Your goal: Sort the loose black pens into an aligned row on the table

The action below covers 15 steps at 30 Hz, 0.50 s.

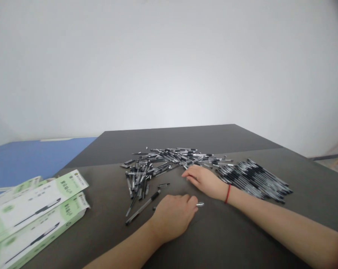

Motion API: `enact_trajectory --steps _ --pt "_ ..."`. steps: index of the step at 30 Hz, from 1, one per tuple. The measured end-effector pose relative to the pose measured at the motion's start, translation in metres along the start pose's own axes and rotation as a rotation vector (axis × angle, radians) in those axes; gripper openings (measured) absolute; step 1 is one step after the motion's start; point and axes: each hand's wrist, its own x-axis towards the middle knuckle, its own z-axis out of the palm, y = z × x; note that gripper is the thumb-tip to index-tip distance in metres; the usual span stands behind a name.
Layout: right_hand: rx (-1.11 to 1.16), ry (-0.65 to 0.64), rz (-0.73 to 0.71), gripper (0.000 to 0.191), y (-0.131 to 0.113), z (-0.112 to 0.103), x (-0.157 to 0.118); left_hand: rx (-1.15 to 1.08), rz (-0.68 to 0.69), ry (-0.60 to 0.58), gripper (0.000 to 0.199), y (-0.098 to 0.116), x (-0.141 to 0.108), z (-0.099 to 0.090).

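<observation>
My left hand [176,216] is closed around a pen [200,204] low over the near part of the table. One clear end pokes out past the fingers on the right, and a dark end shows at the left. At the near edge of a loose heap of pens and caps [173,156] is my right hand [205,182], with a red cord on its wrist. Its fingers are stretched toward the heap and apart from the thumb; no pen shows in them. Left of my left hand lies a single black-gripped pen [143,207], with a small dark piece [163,184] just beyond it.
Many pens lie side by side in a neat stack [254,179] right of my right forearm. Green and white pen boxes [42,203] are piled at the left. The dark table [169,136] ends before a white wall [169,63]; a blue surface [45,155] is beyond its left edge.
</observation>
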Motion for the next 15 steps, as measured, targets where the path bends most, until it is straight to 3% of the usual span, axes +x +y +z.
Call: enact_trajectory --steps 6,10,15 --pt "-0.088 -0.115 -0.287 0.041 -0.019 0.024 0.051 0.016 0.103 0.025 0.016 0.004 -0.003 0.000" --pt "-0.162 -0.144 -0.364 0.050 -0.027 0.039 0.073 0.014 0.170 0.032 0.014 0.003 -0.004 0.002" --pt "-0.219 -0.203 -0.440 0.039 -0.023 0.043 0.073 0.002 0.188 0.039 0.014 0.002 -0.004 0.002"
